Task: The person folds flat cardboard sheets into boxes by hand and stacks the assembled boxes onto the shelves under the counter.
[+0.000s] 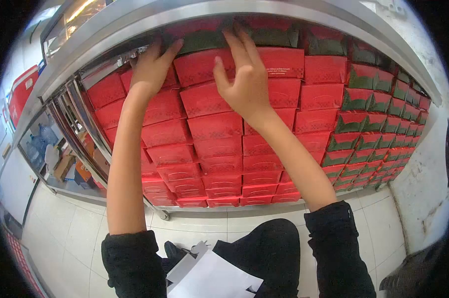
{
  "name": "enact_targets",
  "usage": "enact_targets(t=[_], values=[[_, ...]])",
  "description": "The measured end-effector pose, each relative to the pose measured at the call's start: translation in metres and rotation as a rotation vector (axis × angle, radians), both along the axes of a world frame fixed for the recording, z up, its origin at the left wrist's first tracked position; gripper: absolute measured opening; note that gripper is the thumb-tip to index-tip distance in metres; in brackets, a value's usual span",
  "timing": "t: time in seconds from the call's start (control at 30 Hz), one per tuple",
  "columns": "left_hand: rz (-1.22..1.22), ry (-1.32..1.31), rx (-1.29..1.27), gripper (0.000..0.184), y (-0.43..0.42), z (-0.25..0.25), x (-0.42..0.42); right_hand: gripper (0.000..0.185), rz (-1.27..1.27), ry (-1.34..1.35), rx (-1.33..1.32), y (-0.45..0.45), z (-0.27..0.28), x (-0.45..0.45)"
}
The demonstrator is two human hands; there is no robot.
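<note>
Many red boxes (217,124) are stacked in columns on a metal rack. My left hand (152,67) reaches to the top of the stack at the upper left, its fingers apart beside a dark green and red box (202,40) on the top row. Against the upper boxes, right of the middle, lies my right hand (244,79), thumb spread away from the fingers. Its fingertips reach to the gap between two dark-sided top boxes and are partly in shadow. Neither hand shows anything gripped in it.
A metal rail (234,7) runs just above my hands. White cut card (214,275) rests by my lap. Boxes with green sides (366,102) fill the right. Bottles (47,134) and cartons stand on the left shelf; a stained wall (423,198) is at right.
</note>
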State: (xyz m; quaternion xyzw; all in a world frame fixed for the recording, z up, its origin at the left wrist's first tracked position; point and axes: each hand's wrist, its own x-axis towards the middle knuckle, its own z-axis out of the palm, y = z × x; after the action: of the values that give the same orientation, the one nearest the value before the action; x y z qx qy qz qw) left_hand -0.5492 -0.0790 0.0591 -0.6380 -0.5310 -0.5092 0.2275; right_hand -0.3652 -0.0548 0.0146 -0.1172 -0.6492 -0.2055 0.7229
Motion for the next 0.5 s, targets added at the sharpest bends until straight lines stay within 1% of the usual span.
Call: enact_targets(t=[0.03, 0.1, 0.13, 0.2, 0.23, 0.3, 0.33, 0.37, 0.4, 0.43, 0.5], values=[[0.000, -0.003, -0.002, 0.070, 0.004, 0.000, -0.002, 0.040, 0.000, -0.003, -0.002, 0.002, 0.002, 0.001], [0.087, 0.040, -0.094, 0.071, 0.004, 0.003, 0.001, 0.041, -0.108, -0.029, 0.025, 0.003, 0.005, 0.006], [0.087, 0.040, -0.097, 0.071, 0.002, 0.003, 0.002, 0.041, -0.108, -0.030, 0.022, 0.002, 0.005, 0.009], [0.178, 0.189, -0.105, 0.069, -0.002, 0.003, 0.005, 0.040, -0.247, -0.105, -0.057, -0.006, 0.008, 0.014], [0.179, 0.186, -0.109, 0.069, -0.004, 0.003, 0.006, 0.040, -0.246, -0.108, -0.059, -0.011, 0.008, 0.016], [0.327, 0.249, -0.182, 0.065, -0.014, 0.006, 0.014, 0.039, -0.243, -0.111, -0.048, -0.024, 0.000, 0.018], [0.328, 0.245, -0.188, 0.065, -0.020, 0.003, 0.017, 0.039, -0.176, -0.144, -0.076, -0.037, -0.010, 0.019], [0.347, 0.254, -0.085, 0.061, -0.029, -0.004, 0.020, 0.038, -0.109, -0.177, -0.107, -0.054, -0.026, 0.021], [0.367, 0.262, 0.016, 0.058, -0.041, -0.012, 0.021, 0.037, -0.047, -0.279, -0.104, -0.070, -0.048, 0.024], [0.370, 0.254, -0.003, 0.058, -0.059, -0.021, 0.021, 0.037, 0.019, -0.383, -0.107, -0.086, -0.077, 0.028], [0.334, 0.376, 0.108, 0.049, -0.112, -0.045, 0.019, 0.035, 0.145, -0.665, -0.311, -0.122, -0.147, 0.042]])
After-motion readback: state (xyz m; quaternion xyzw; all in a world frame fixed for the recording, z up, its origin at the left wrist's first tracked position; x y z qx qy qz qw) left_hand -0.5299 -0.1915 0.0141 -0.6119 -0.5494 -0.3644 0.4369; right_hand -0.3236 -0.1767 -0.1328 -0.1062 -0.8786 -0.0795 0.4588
